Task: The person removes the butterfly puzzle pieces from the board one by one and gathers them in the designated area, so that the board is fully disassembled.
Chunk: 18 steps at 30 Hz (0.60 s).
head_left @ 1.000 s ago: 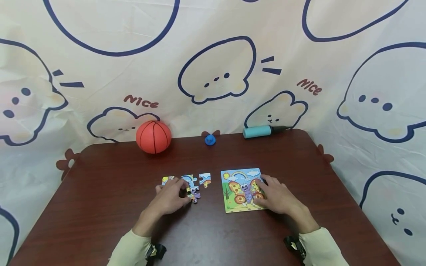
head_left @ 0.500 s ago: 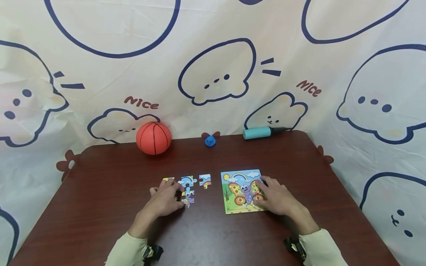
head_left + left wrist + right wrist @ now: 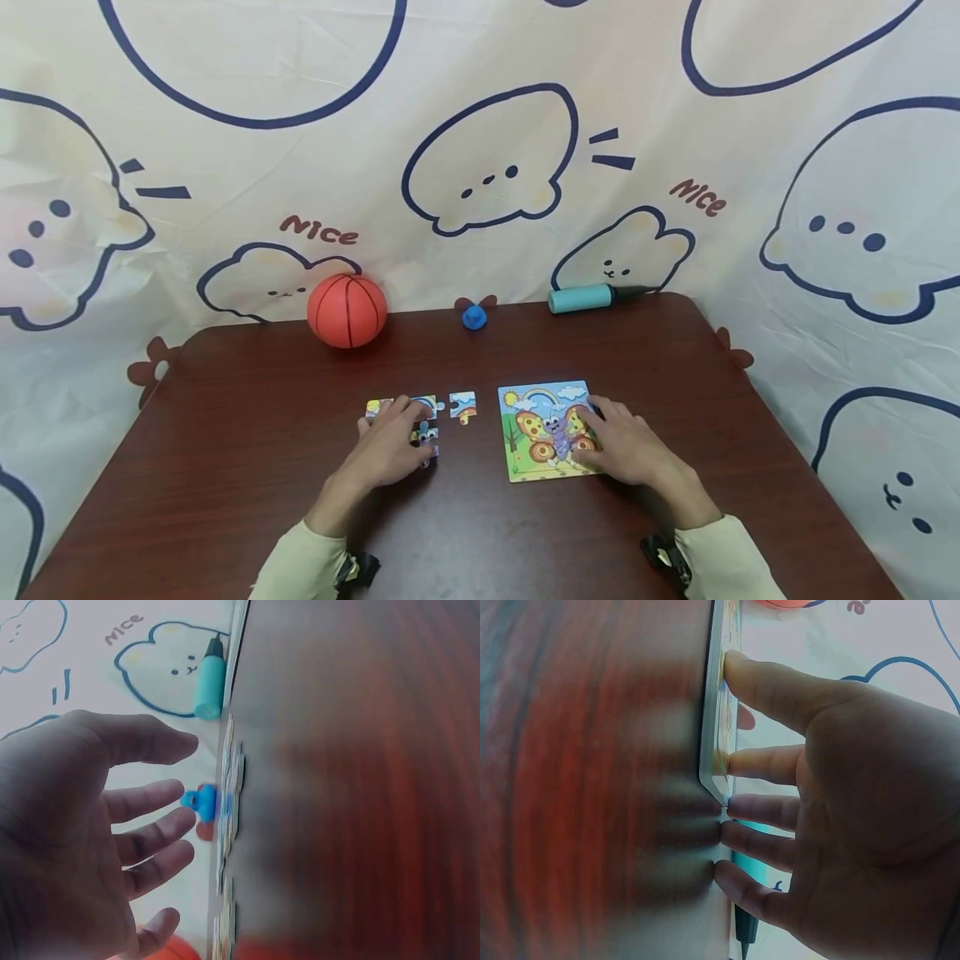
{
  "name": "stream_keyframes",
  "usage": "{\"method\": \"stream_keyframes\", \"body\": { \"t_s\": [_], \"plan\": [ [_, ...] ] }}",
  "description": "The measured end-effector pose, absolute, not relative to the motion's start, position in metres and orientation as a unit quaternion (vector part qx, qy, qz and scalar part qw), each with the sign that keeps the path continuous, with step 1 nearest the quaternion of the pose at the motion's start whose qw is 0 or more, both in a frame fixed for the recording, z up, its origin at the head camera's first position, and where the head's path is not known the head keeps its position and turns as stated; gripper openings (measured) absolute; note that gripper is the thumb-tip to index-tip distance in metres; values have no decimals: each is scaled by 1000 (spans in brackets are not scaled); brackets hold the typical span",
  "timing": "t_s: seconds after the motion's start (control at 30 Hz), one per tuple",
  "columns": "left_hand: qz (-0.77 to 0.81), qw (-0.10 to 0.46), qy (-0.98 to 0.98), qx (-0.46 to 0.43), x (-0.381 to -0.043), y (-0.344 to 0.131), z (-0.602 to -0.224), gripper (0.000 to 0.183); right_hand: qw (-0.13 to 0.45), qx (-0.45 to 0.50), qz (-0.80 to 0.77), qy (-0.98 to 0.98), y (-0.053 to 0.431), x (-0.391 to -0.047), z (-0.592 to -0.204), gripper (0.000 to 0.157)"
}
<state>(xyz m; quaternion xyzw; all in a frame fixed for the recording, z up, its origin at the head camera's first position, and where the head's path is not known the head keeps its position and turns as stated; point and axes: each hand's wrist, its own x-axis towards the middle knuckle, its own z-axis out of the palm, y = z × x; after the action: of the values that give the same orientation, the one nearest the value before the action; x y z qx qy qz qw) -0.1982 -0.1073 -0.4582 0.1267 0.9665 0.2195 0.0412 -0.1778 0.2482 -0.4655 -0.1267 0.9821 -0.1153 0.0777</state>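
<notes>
My left hand (image 3: 384,448) hovers over the loose puzzle pieces on the left, palm down. Its fingers are spread and slightly bent, and the left wrist view shows a gap between the fingertips and the pieces. Below it, partly hidden, lie a butterfly-face puzzle piece (image 3: 429,435) and a rainbow piece (image 3: 427,403). A sun piece (image 3: 373,407) sits at the far left of the group; another piece (image 3: 462,405) lies apart on the right. My right hand (image 3: 628,442) rests on the right edge of the square butterfly puzzle (image 3: 536,427), thumb and forefinger on its surface, other fingertips beside it.
Along the back of the brown table (image 3: 247,417) stand an orange-red basketball (image 3: 347,311), a small blue object (image 3: 474,317) and a teal cylinder with a black tapered end (image 3: 581,298). Behind them hangs a white cloth (image 3: 480,50) with cartoon drawings.
The left hand has slid the butterfly-face piece left beneath the rainbow piece, then shifted slightly right and up over the pieces. The right hand and the square puzzle stay in place.
</notes>
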Motion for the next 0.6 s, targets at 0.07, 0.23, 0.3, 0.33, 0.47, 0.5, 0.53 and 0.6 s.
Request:
{"method": "stream_keyframes", "body": {
  "t_s": [0.07,0.23,0.3,0.33,0.47,0.5,0.53,0.6],
  "plan": [
    [226,36,965,130,-199,-101,-457,40,79,-125,-117,982,248,-178,-465,72],
    [232,27,961,150,-200,-84,-456,35,80,-120,-119,982,248,-178,-465,72],
    [233,29,958,162,-201,-76,-456,36,80,-118,-122,982,248,-178,-465,73],
    [233,31,957,170,-201,-71,-456,37,79,-117,-125,982,248,-178,-465,73],
    [231,39,954,189,-200,-57,-456,35,81,-116,-140,980,249,-179,-465,73],
    [232,41,953,193,-200,-53,-456,36,81,-115,-145,979,250,-179,-465,73],
    [232,43,952,197,-200,-50,-456,35,81,-114,-149,979,250,-179,-465,73],
    [232,43,950,203,-201,-43,-457,36,83,-110,-155,978,251,-179,-465,73]
  ]
}}
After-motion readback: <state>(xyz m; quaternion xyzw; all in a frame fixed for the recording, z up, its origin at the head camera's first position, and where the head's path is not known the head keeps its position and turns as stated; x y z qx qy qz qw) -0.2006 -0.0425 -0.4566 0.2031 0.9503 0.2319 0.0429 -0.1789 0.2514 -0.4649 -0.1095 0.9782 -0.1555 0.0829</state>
